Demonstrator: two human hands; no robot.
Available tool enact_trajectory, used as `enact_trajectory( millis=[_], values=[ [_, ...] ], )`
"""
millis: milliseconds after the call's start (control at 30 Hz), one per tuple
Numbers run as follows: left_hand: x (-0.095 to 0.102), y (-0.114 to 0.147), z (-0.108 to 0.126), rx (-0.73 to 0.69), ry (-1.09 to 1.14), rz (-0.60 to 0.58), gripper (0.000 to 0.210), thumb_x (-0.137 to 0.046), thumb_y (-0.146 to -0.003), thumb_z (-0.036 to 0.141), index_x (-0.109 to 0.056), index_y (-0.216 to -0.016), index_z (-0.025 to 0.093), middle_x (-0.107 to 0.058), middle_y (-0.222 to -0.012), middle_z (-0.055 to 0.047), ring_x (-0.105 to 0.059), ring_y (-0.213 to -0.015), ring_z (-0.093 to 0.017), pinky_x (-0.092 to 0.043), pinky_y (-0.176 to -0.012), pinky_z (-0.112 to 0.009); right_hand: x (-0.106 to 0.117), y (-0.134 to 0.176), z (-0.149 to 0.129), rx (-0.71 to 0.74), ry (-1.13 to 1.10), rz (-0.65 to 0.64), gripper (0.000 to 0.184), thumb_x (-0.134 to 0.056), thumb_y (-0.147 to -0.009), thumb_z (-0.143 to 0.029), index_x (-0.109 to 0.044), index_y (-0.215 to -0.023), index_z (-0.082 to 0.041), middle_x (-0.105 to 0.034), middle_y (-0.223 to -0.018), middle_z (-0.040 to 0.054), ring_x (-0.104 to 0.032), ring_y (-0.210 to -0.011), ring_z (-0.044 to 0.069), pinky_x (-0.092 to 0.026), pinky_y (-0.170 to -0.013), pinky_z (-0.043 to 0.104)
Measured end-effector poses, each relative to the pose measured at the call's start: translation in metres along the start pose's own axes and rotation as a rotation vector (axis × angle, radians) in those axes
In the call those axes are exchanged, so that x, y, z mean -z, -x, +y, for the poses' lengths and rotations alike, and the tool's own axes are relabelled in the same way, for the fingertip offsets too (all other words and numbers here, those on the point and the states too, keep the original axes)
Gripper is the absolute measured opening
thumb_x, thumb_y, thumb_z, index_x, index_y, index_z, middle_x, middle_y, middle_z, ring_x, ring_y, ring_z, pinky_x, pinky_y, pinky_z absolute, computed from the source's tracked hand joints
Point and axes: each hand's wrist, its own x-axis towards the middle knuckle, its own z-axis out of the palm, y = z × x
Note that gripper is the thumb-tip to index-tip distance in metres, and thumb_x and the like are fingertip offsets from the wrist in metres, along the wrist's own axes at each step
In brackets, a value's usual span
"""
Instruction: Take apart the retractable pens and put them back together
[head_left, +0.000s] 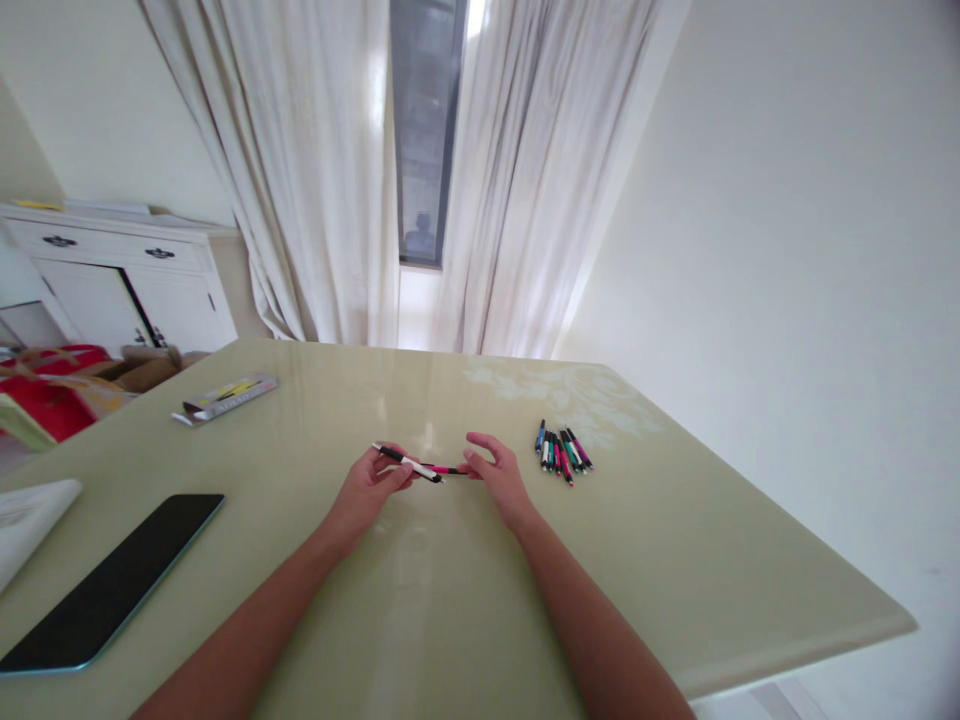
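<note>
My left hand (373, 487) is closed around a white-and-black pen (420, 467), which slants down to the right across its fingers. Just behind that pen, a pink-and-black pen (444, 470) lies roughly level between my two hands. Its right end is at the fingers of my right hand (498, 474), which pinch it low down while the index finger stands away. The left end of the pink pen is hidden behind the white one and my left fingers. To the right of my right hand, several pens (559, 452) in blue, green, white, pink and purple lie side by side.
An opened carton (229, 397) lies at the table's back left. Nearer, a dark flat tablet-like slab (112, 580) and a white item (34, 520) rest on the left. The glossy table (720, 560) ends at an edge on the right, near the wall.
</note>
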Motion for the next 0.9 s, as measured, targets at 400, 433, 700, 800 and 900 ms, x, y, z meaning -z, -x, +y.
enact_trajectory(
  millis=[400, 433, 700, 800, 900],
  values=[
    [0.007, -0.001, 0.001, -0.088, -0.275, -0.079, 0.036, -0.077, -0.077, 0.049, -0.074, -0.097, 0.02, -0.077, -0.08, -0.004, -0.069, -0.075, -0.021, -0.052, -0.07, -0.03, -0.008, 0.014, -0.009, 0.227, 0.446, -0.341, 0.034, -0.064, -0.093, -0.05, -0.079, -0.089, -0.019, -0.062, -0.064, -0.0016, -0.05, -0.059, 0.013, -0.033, -0.057, 0.024],
    [0.008, -0.001, 0.0, -0.095, -0.332, -0.071, 0.034, -0.072, -0.081, 0.052, -0.075, -0.092, 0.019, -0.076, -0.076, -0.003, -0.068, -0.071, -0.021, -0.051, -0.068, -0.029, -0.007, 0.013, -0.008, 0.237, 0.455, -0.349, 0.034, -0.064, -0.093, -0.049, -0.079, -0.088, -0.019, -0.063, -0.065, -0.0015, -0.051, -0.06, 0.013, -0.034, -0.058, 0.024],
    [0.009, 0.002, -0.002, -0.119, -0.64, -0.13, 0.049, -0.047, -0.095, 0.058, -0.07, -0.074, 0.021, -0.065, -0.062, 0.0, -0.058, -0.057, -0.019, -0.038, -0.057, -0.027, -0.005, 0.012, 0.002, 0.309, 0.556, -0.301, 0.028, -0.064, -0.094, -0.044, -0.079, -0.091, -0.021, -0.07, -0.076, 0.001, -0.055, -0.067, 0.016, -0.037, -0.064, 0.025],
    [0.01, 0.001, -0.002, -0.193, -0.642, -0.148, 0.038, -0.054, -0.093, 0.054, -0.072, -0.087, 0.022, -0.067, -0.068, 0.0, -0.057, -0.06, -0.019, -0.038, -0.059, -0.027, -0.003, 0.01, 0.005, 0.301, 0.554, -0.299, 0.028, -0.063, -0.094, -0.043, -0.079, -0.092, -0.021, -0.069, -0.074, 0.0006, -0.054, -0.067, 0.016, -0.036, -0.064, 0.025],
    [0.01, 0.002, -0.004, -0.165, -0.679, -0.161, 0.047, -0.045, -0.098, 0.052, -0.07, -0.073, 0.021, -0.064, -0.062, -0.001, -0.057, -0.059, -0.019, -0.037, -0.059, -0.028, -0.001, 0.009, 0.007, 0.291, 0.535, -0.339, 0.028, -0.064, -0.093, -0.044, -0.079, -0.091, -0.02, -0.068, -0.072, 0.0004, -0.053, -0.066, 0.015, -0.036, -0.062, 0.025]
  ],
)
